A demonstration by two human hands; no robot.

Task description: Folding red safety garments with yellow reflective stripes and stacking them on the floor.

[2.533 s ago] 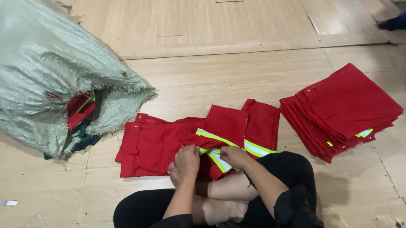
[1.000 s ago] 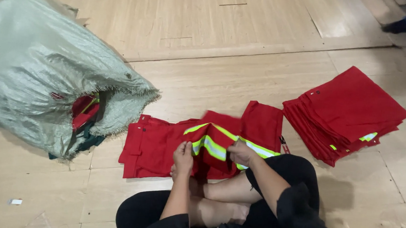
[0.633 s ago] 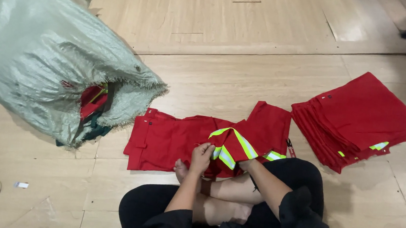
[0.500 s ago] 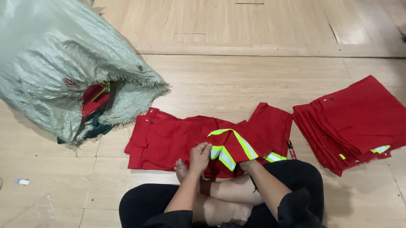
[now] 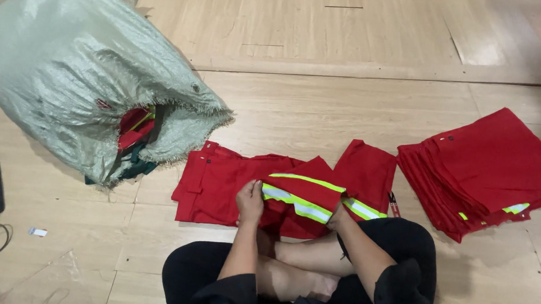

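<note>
Your left hand [image 5: 250,200] and right hand [image 5: 336,216] both grip the red trousers [image 5: 229,181], half folded; a stack [image 5: 494,166] lies done, the sack [image 5: 77,72] holds more.

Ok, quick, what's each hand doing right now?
Left hand: closed on the folded edge of the red garment.
Right hand: mostly hidden under the same garment's striped fold; grip cannot be told.

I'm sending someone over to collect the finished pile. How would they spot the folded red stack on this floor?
Start from the big green woven sack lying at the left of the wooden floor, then look across to the far right. There lies the folded red stack. Unlike the red garment held in the person's hands, it is squared, many-layered and untouched.
</note>
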